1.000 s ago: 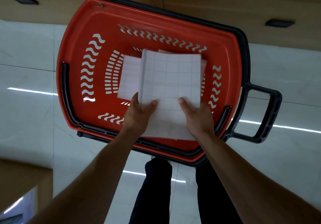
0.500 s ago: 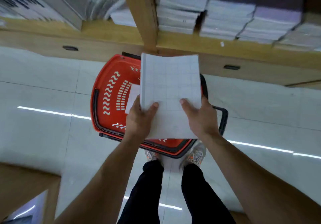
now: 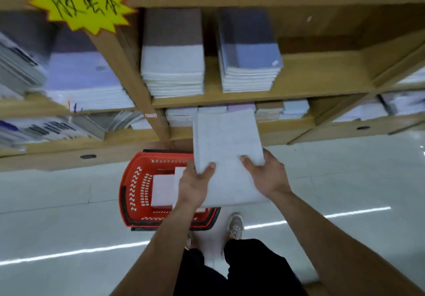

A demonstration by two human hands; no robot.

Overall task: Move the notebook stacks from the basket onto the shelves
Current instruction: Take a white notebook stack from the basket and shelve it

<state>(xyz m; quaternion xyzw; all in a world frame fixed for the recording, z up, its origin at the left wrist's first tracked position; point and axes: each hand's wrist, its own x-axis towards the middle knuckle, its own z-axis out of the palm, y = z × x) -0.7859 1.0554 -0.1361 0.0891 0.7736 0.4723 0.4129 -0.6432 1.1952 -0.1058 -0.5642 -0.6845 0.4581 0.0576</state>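
We hold a stack of white gridded notebooks (image 3: pixel 227 148) in the air before us, above the pale floor (image 3: pixel 69 203) and clear of the basket. Its far edge overlaps the lowest row of the wooden shelves (image 3: pixel 322 75). Our left hand (image 3: pixel 194 186) grips the near left corner, thumb curled onto the top cover and fingers hidden beneath. Our right hand (image 3: pixel 268 177) grips the near right side likewise, thumb on top and fingers wrapped round the edge.

At eight o'clock from the stack, the red basket (image 3: pixel 134 187) sits on the floor with more white notebooks (image 3: pixel 163 191) lying inside. At twelve o'clock, the shelves carry two notebook piles (image 3: pixel 172 65) side by side. A yellow starburst sign (image 3: pixel 78 1) hangs at ten o'clock, its writing blurred. A grey shoe (image 3: pixel 235 225) shows at six o'clock, just beside the basket.
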